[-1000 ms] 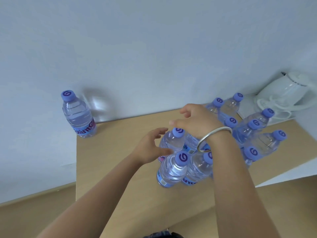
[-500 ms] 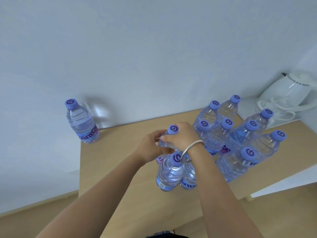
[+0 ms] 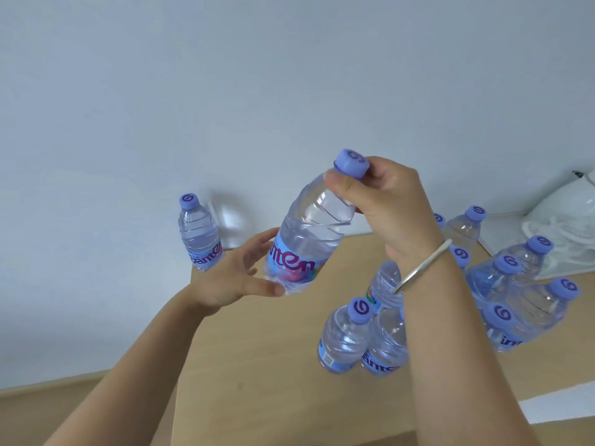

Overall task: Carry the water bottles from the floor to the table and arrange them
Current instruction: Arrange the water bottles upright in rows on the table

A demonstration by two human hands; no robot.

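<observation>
— Where's the bottle?

— Lifted above the pale wooden table (image 3: 257, 365), tilted. Her right hand (image 3: 386, 201) pinches the clear plastic water bottle with the purple cap (image 3: 309, 239) at the neck; her left hand (image 3: 231, 281), fingers loosely spread, touches its base at seven o'clock.

— Heavy?

— Looks full, so weighty, the thin walls slick. Support the base. The lone bottle (image 3: 198, 233) stands at ten o'clock, the cluster (image 3: 515, 284) at four; I can't count it exactly.

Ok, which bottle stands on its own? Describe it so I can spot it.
Start at the wooden table against the pale wall. At its far left corner stands the lone bottle, upright, purple-capped, with nothing beside it, while the others crowd together at the right.
</observation>
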